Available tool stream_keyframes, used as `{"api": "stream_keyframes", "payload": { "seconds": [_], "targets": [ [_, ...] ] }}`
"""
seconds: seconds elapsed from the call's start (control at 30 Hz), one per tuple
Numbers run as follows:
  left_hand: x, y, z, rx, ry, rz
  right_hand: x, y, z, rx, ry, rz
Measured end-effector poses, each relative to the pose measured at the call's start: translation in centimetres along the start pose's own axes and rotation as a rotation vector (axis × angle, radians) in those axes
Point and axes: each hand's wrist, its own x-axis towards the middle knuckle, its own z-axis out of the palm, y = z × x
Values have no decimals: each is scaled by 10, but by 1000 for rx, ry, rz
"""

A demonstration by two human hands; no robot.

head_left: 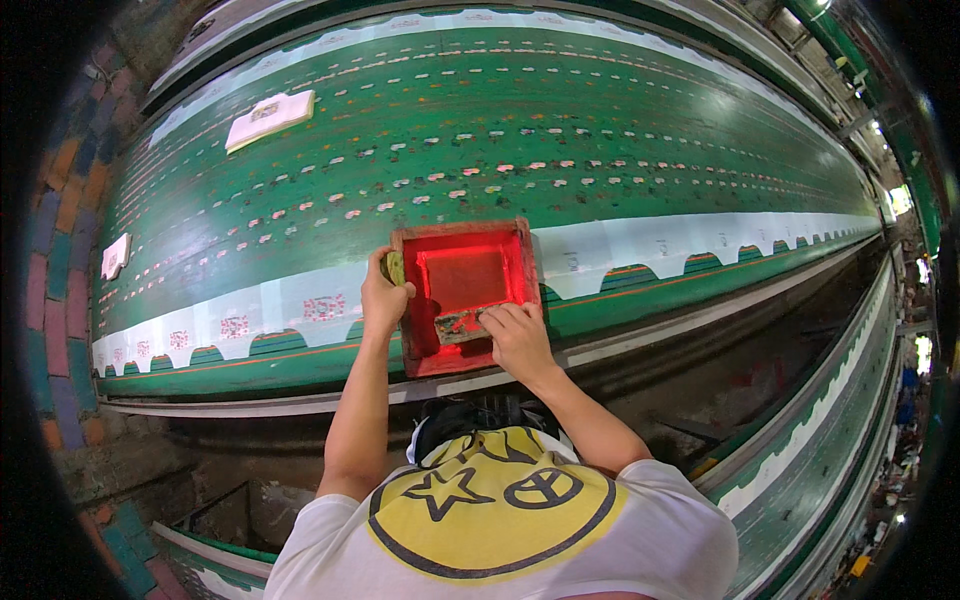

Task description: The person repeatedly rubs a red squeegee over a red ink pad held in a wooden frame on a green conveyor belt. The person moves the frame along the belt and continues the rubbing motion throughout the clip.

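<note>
A wooden-framed printing screen [407,345] with red ink across its inside lies over the white cloth pieces [585,248] along the near edge of a long green table. My left hand [383,297] is closed around the frame's left side, by a yellowish-green piece at that edge. Inside the frame, my right hand [519,338] grips an ink-smeared squeegee [458,327] near the screen's lower side. Cloth pieces left of the frame carry red prints [323,307]; those to its right show only small faint dark marks. The cloth under the screen is hidden.
The green table [400,240] bears rows of small ink-stained marks. A folded white cloth stack [270,119] lies at the far left, and a smaller one [116,257] sits near the left end. A metal rail [250,406] runs along the near edge. Another long table [815,470] stands at right.
</note>
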Motion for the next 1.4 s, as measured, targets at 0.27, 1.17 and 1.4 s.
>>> {"api": "stream_keyframes", "payload": {
  "seconds": [0.27,1.17,1.4],
  "targets": [
    [-18,45,124,-92,-10,62,-28,103,-72,-64,-20,33],
    [-25,69,206,27,-29,-92,-75,181,-93,19,-60,45],
    [-23,62,209,119,2,-68,-71,179,-102,57,-77,77]
  ]
}}
